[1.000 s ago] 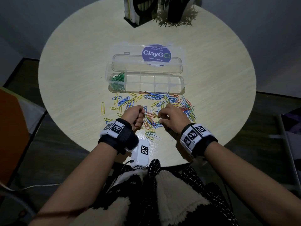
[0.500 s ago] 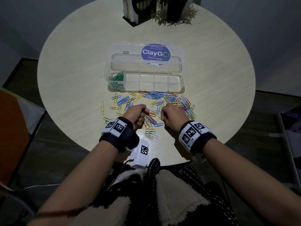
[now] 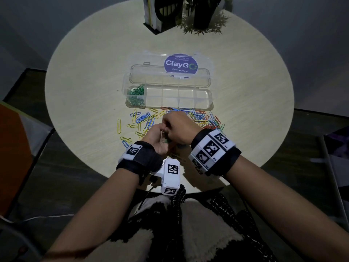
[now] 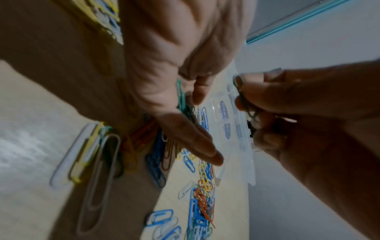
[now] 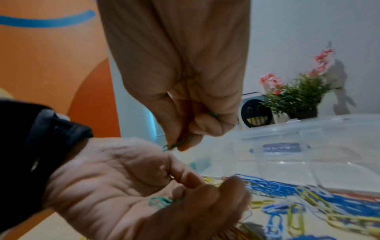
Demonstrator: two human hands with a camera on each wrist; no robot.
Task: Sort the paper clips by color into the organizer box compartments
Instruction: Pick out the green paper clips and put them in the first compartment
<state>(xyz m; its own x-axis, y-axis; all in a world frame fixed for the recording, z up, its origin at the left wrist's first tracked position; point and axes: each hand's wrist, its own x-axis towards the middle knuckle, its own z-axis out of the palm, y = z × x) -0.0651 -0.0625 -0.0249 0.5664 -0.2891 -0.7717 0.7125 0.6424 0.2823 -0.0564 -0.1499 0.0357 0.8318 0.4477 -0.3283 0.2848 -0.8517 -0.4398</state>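
The clear organizer box (image 3: 204, 100) lies open mid-table, with green paper clips (image 3: 136, 95) in its leftmost compartment and the other compartments bare. A loose pile of clips (image 3: 200, 119) in blue, yellow, red and white spreads in front of it. My left hand (image 3: 158, 136) is turned palm up over the pile's near edge, its fingers curled round green clips (image 5: 159, 200). My right hand (image 3: 169, 128) hovers just above that palm and pinches a green clip (image 5: 176, 144) between thumb and fingers. In the left wrist view the left hand (image 4: 191, 91) cups green clips (image 4: 181, 95), and the right hand (image 4: 246, 97) holds a dark green clip (image 4: 239, 91).
The box lid (image 3: 143, 76) with a purple ClayGo sticker (image 3: 180, 64) lies flat behind the box. A black holder (image 3: 162, 14) and a potted plant (image 3: 204, 16) stand at the table's far edge. More clips (image 3: 119, 126) lie scattered to the left. The round table edge (image 3: 120, 178) is near my wrists.
The two fists were side by side over the pile. The left hand has turned palm up, and the right hand has moved left to above it with a green clip.
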